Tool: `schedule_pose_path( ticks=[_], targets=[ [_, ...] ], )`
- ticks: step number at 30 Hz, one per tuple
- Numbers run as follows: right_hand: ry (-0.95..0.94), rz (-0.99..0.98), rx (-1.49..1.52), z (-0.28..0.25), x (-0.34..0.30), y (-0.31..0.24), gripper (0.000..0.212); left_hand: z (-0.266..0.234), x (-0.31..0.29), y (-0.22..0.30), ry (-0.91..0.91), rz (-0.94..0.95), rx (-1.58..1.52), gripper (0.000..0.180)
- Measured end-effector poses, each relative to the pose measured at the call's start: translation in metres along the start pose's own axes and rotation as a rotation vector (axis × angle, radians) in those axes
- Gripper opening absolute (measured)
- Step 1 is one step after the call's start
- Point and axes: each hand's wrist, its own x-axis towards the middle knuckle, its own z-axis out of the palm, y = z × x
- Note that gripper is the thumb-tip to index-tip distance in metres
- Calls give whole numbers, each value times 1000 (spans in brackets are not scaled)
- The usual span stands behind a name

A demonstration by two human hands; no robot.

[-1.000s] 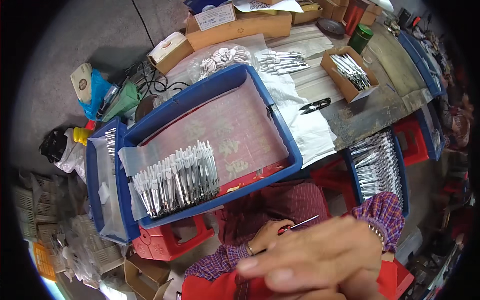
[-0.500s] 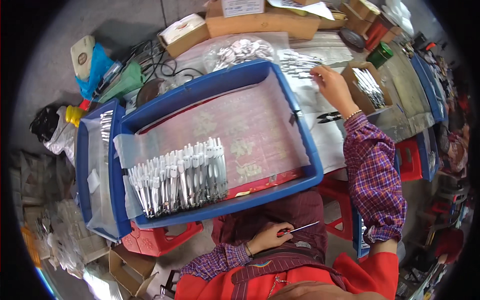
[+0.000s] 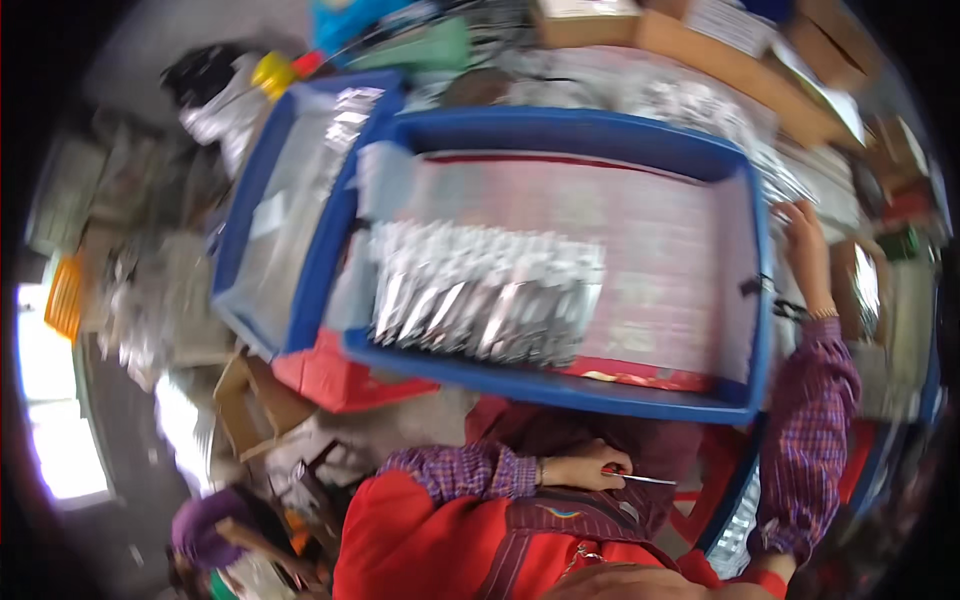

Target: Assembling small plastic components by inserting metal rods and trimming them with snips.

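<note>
My left hand (image 3: 585, 468) rests over my lap, closed on a screwdriver (image 3: 650, 481) with a red handle and a thin metal shaft pointing right. My right hand (image 3: 808, 258) reaches out beyond the right side of the large blue tray (image 3: 560, 390). Its fingers are at a spread of slender silver pieces (image 3: 785, 183) on the bench; blur hides whether they grip one. Inside the tray, at its left, stand packed rows of slender white-and-silver pieces (image 3: 490, 290) on a whitish sheet. Dark-handled pliers (image 3: 790, 310) lie by my right wrist.
A narrower blue tray (image 3: 237, 285) adjoins on the left, with a few silver pieces at its far end. Cardboard boxes (image 3: 735, 75) stand at the back, and an open box (image 3: 858, 290) right of my hand. Red stools (image 3: 345, 375) are below. A person in a purple hat (image 3: 210, 525) is at lower left.
The view has swung left, so the trays appear further right and everything is blurred. My right hand stays near the loose silver pieces; my left still holds the screwdriver.
</note>
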Motion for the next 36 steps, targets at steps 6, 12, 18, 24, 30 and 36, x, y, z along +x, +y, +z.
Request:
schedule_pose_path(
  ticks=[6, 12, 18, 24, 30, 36],
  targets=[
    [9, -193, -6, 10, -11, 57, 40, 12, 3, -14, 25, 185, -37, 24],
    [-13, -214, 5, 27, -4, 90, 42, 21, 7, -16, 97, 196, -7, 25],
    [-116, -110, -9, 25, 10, 166, 37, 28, 20, -23, 156, 281, 0, 24],
    [-102, 186, 344, 44, 27, 149, 41, 26, 8, -27, 170, 214, 7, 26],
    [-89, 520, 604, 14, 1, 97, 52, 17, 8, -26, 129, 325, -75, 24],
    [41, -155, -68, 34, 15, 29, 37, -1, -1, -3, 76, 61, -49, 25]
  ],
)
